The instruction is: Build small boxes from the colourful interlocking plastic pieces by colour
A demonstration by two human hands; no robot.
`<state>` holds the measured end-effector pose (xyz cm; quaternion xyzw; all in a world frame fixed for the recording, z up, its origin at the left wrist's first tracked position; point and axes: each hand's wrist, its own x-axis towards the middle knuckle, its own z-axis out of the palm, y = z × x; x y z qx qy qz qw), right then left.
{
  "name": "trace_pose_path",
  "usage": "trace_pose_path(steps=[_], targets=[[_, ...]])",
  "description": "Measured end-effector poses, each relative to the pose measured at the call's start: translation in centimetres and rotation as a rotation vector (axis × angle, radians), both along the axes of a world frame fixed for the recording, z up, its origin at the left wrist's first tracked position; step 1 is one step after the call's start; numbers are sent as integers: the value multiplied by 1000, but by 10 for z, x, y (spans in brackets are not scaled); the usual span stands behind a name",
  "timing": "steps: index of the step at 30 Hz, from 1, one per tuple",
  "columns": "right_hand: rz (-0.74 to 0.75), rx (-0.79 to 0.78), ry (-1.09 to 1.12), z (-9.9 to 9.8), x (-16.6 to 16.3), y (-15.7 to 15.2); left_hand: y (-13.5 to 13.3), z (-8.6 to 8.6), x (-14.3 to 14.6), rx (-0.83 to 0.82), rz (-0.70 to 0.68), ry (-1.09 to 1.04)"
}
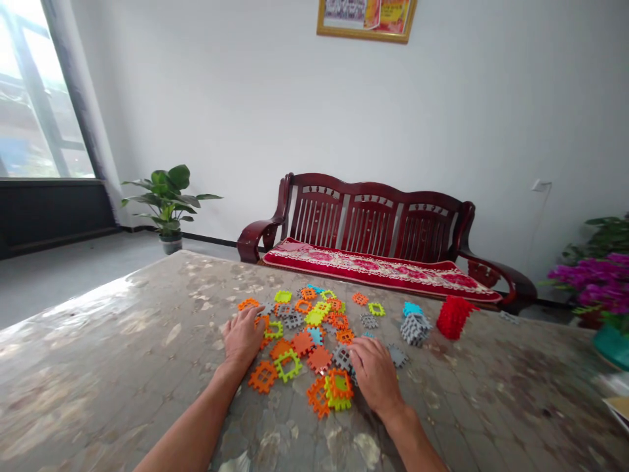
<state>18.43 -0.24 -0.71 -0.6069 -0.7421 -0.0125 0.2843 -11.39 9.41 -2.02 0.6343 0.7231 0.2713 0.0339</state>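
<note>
My left hand (243,333) rests at the left edge of a spread of interlocking plastic tiles, palm down. Its fingers stretch forward by an orange tile (248,304), holding nothing visible. On the other side, my right hand (374,372) lies palm down with its fingers loosely bent beside a grey tile (342,357). Between the hands are many toothed square tiles, some solid and some framed, such as a lime green frame (287,364) and a red-orange tile (319,359). Nearest me, an orange frame (340,383) overlaps a lime one.
Right of the spread stand a stack of grey tiles (415,330), blue tiles (412,308) and a red stack (453,317). A patterned cover lies on the table (162,367). Behind it is a wooden bench (371,219). Purple flowers (594,282) stand at the right edge.
</note>
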Motion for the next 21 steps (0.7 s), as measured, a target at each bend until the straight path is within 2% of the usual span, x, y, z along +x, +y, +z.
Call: trace_pose_path(steps=[6, 12, 18, 21], targets=[[136, -102, -77, 7, -20, 38, 5, -5, -2, -53, 3, -8], [-65, -187, -150, 3, -20, 60, 19, -6, -9, -61, 19, -33], [-149, -223, -200, 9, -22, 75, 37, -12, -7, -82, 107, 72], [-223, -259, -242, 11, -23, 81, 40, -15, -6, -135, 100, 113]])
